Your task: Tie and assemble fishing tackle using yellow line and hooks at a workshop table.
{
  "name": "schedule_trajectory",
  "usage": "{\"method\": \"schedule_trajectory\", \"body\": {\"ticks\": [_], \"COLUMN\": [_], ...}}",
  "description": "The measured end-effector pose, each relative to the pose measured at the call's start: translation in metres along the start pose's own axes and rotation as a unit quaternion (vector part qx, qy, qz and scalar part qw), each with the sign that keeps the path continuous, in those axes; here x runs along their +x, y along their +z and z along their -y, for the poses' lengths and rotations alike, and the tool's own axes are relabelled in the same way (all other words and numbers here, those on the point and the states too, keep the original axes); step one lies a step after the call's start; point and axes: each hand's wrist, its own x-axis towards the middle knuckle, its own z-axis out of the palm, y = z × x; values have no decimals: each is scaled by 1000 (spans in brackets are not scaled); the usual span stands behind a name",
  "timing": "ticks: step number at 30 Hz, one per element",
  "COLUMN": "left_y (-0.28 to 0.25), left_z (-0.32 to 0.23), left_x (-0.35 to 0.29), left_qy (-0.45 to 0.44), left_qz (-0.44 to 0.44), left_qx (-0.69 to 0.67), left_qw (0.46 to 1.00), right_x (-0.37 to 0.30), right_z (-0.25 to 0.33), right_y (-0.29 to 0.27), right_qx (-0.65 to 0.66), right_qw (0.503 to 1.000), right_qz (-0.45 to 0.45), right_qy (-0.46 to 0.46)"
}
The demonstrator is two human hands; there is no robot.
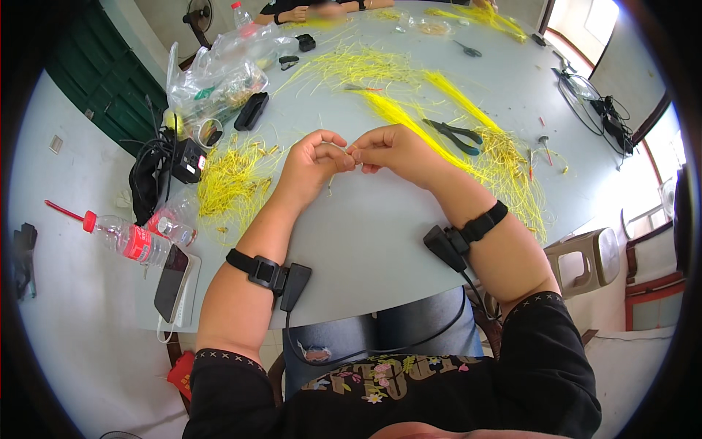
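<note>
From the head view, a round grey table [380, 234] fills the middle of the frame, smooth and matt, with a pale floor at the left and bright windows glaring at the upper right. At the frame's centre the left hand [313, 162] and right hand [395, 151] meet fingertip to fingertip above the tabletop, both with fingers curled and pinched on a thin pale wire piece [349, 151], so small that its shape is hard to tell. Each forearm carries a black strap with a boxy black unit and a cable. A loose heap of short yellow wires [228, 179] lies just left of the left hand; longer yellow strands [504, 164] fan out to the right, beside black-handled pliers [457, 135]. At the upper left sits a crinkled clear plastic bag [219, 84] and a tangle of black cables [150, 175]. At the lower left edge lie two clear plastic bottles [135, 241] with red labels and a dark phone [172, 282]. Another person's hands [296, 13] rest at the table's far rim, top of frame. A beige plastic stool [585, 256] stands at the right.
</note>
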Motion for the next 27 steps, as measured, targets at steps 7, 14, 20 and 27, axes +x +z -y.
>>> {"method": "schedule_trajectory", "body": {"ticks": [7,14,20,27], "left_y": [3,-1,-10,-11], "left_z": [-5,-6,1,-17], "left_x": [-2,-3,-1,-11], "left_qy": [-4,17,33,53], "left_qz": [-16,-84,-177,-13], "left_qx": [22,73,255,453], "left_qw": [1000,994,950,890], "right_x": [-2,4,4,6], "right_z": [3,-6,-5,-7], "right_y": [3,0,-3,-8], "right_qx": [33,39,-32,-64], "right_qw": [999,998,995,983], "right_qz": [1,-40,-92,-172], "right_qy": [9,-24,-31,-16]}}
